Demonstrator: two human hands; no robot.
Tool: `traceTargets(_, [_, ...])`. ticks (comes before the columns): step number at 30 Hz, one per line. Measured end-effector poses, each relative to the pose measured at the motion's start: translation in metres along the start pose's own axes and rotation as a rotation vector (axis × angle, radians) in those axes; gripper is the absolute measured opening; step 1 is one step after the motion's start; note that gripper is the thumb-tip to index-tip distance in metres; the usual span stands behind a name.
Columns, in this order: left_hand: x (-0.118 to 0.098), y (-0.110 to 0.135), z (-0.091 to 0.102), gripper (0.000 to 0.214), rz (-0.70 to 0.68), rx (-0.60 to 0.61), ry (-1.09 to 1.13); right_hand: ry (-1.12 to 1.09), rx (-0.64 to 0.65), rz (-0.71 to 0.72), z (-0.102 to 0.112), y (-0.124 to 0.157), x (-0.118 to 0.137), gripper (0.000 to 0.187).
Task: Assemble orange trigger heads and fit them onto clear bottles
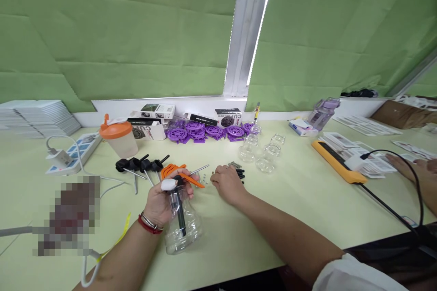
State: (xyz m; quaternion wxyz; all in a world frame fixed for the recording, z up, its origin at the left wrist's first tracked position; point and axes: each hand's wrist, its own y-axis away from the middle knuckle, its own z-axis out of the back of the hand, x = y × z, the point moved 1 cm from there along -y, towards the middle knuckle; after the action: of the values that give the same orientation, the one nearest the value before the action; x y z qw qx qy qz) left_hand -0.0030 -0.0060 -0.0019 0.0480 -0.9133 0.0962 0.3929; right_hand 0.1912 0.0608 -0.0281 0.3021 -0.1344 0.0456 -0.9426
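Observation:
My left hand [164, 198] is wrapped round the neck of a clear plastic spray bottle [184, 234], which tilts slightly. A black tube [180, 213] runs down inside it. An orange trigger piece [191, 179] and a thin metal rod [200, 169] stick out at the top, by a white-wrapped thumb. My right hand [229, 184] is down on the table with fingertips pinched together; whatever is between them is too small to make out. Just beyond it lie metal springs [235, 164] and short black tubes [241, 174]. Tiny pale parts [205, 178] are scattered between my hands.
Black nozzle heads with rods [145, 163] and orange levers [169, 170] lie at left. Further back are purple plastic parts [194, 132], boxes [157, 111] and clear empty bottles [265, 163]. An orange-lidded cup [119, 138] and power strips [337, 162] flank them. Another person's hands [403, 168] work at right.

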Motion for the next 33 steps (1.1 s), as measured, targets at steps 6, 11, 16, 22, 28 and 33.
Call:
traceTargets(6, [0.0,0.0,0.0,0.03,0.006,-0.011,0.007,-0.011,0.018,0.033,-0.003,0.003,0.0,0.017])
traceTargets(11, [-0.001,-0.001,0.003,0.032,-0.012,-0.021,0.0,0.031,0.018,0.062,0.0,0.007,0.002,0.016])
traceTargets(16, [-0.001,-0.001,0.005,0.032,-0.018,-0.02,0.003,0.066,0.056,0.02,0.014,0.004,0.001,0.021])
traceTargets(22, [-0.002,0.0,0.005,0.029,-0.041,-0.025,-0.003,0.085,0.158,0.045,0.01,0.0,0.0,0.023])
traceTargets(28, [-0.002,0.0,0.007,0.03,-0.049,-0.016,-0.007,0.087,0.138,0.051,0.0,-0.007,-0.003,0.023])
traceTargets(33, [-0.002,0.0,0.005,0.031,-0.047,0.01,-0.005,0.066,0.128,0.031,-0.002,-0.011,-0.004,0.025])
